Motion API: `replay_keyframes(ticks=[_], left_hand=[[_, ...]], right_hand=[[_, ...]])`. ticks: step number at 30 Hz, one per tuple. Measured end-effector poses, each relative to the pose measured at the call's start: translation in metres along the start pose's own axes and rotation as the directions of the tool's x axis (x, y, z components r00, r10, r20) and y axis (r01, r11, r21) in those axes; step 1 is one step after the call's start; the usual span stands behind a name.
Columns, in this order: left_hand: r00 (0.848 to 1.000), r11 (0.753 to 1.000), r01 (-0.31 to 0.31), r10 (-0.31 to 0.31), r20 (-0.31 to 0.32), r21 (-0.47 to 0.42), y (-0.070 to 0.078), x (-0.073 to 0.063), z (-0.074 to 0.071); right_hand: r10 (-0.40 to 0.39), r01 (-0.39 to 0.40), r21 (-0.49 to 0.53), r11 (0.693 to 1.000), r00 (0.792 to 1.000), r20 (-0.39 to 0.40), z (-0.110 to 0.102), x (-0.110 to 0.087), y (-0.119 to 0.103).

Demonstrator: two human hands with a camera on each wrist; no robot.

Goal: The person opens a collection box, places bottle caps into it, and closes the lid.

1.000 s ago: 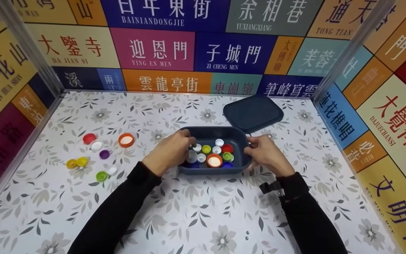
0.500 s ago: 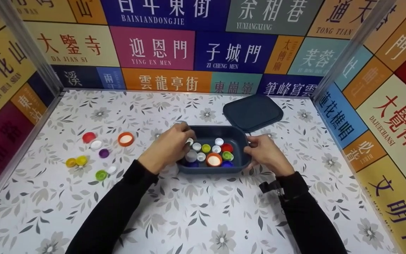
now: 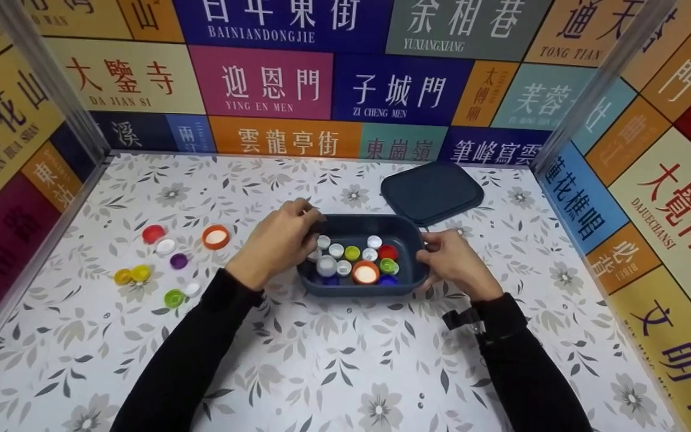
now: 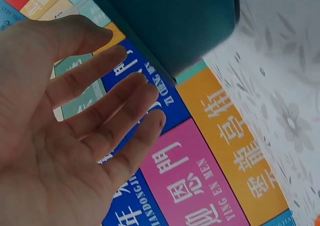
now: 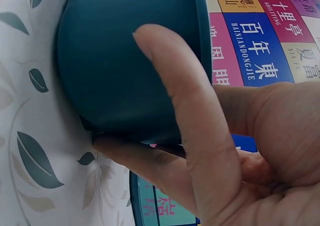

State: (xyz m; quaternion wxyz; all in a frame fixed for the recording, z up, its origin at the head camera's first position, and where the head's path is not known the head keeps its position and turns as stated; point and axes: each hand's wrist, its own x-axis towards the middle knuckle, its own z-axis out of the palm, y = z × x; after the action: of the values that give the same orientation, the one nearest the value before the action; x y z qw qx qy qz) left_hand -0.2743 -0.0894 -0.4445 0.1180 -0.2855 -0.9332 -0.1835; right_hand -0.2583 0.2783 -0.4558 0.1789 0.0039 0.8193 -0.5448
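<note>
A dark blue plastic box (image 3: 362, 290) stands on the table, seen from outside in both wrist views. Inside lie several bottle caps, among them an orange-rimmed cap (image 3: 365, 273), a red cap (image 3: 388, 252) and a yellow cap (image 3: 352, 253). At the box's upper left corner my left hand (image 3: 281, 241) hovers with loosely bent fingers; in the left wrist view the fingers (image 4: 142, 138) hold nothing. My right hand (image 3: 456, 264) grips the box's right end. In the right wrist view one finger (image 5: 192, 106) lies along the outer wall (image 5: 115, 71), and part of the hand is hidden behind it.
Loose bottle caps lie on the left of the table: red (image 3: 153, 233), white (image 3: 165, 246), purple (image 3: 179, 261), yellow (image 3: 140, 273), green (image 3: 173, 298) and orange (image 3: 216, 237). The dark blue lid (image 3: 432, 192) lies behind the box. Printed panels (image 3: 261, 84) wall the table's back and sides.
My left hand has drawn back from over the left part of the box to its upper left corner, uncovering more white caps there. The right hand stays at the box.
</note>
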Motion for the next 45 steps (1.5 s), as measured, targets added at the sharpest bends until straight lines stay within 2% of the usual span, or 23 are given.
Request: replay_keyframes(ticks=[7, 13, 16, 22, 27, 31, 33, 39, 45], left_hand=[[0.992, 0.991, 0.13, -0.129, -0.005, 0.022, -0.028, -0.007, -0.017], [0.964, 0.964, 0.263, -0.262, 0.044, -0.025, -0.067, -0.019, -0.031], [0.938, 0.941, 0.337, -0.333, 0.096, -0.03, -0.085, -0.026, -0.033], [0.869, 0.881, 0.469, -0.451, 0.203, -0.053, -0.111, -0.036, -0.036], [0.832, 0.859, 0.511, -0.486, 0.268, -0.031, -0.124, -0.044, -0.036], [0.806, 0.855, 0.518, -0.492, 0.329, 0.009, -0.13, -0.05, -0.038], [0.801, 0.858, 0.513, -0.485, 0.351, 0.015, -0.131, -0.052, -0.04], [0.799, 0.868, 0.496, -0.452, 0.396, -0.012, -0.132, -0.054, -0.041], [0.806, 0.867, 0.498, -0.45, 0.385, -0.028, -0.133, -0.052, -0.04]], right_hand=[[-0.006, 0.006, -0.012, 1.0, 1.0, -0.002, -0.001, -0.003, -0.002], [-0.001, 0.0, -0.029, 1.0, 1.0, -0.011, -0.002, -0.002, -0.003], [0.01, -0.011, -0.025, 1.0, 1.0, -0.013, -0.001, -0.002, -0.002], [0.012, -0.012, -0.02, 1.0, 1.0, -0.015, 0.001, -0.001, -0.001], [0.012, -0.013, -0.023, 1.0, 1.0, -0.015, 0.002, 0.0, 0.002], [0.02, -0.02, -0.017, 1.0, 1.0, -0.007, 0.004, -0.001, 0.005], [0.01, -0.01, -0.008, 1.0, 1.0, -0.004, 0.004, -0.002, 0.006], [-0.018, 0.018, 0.022, 1.0, 1.0, 0.003, 0.004, -0.004, 0.006], [-0.019, 0.019, 0.002, 1.0, 1.0, -0.011, 0.001, -0.002, 0.001]])
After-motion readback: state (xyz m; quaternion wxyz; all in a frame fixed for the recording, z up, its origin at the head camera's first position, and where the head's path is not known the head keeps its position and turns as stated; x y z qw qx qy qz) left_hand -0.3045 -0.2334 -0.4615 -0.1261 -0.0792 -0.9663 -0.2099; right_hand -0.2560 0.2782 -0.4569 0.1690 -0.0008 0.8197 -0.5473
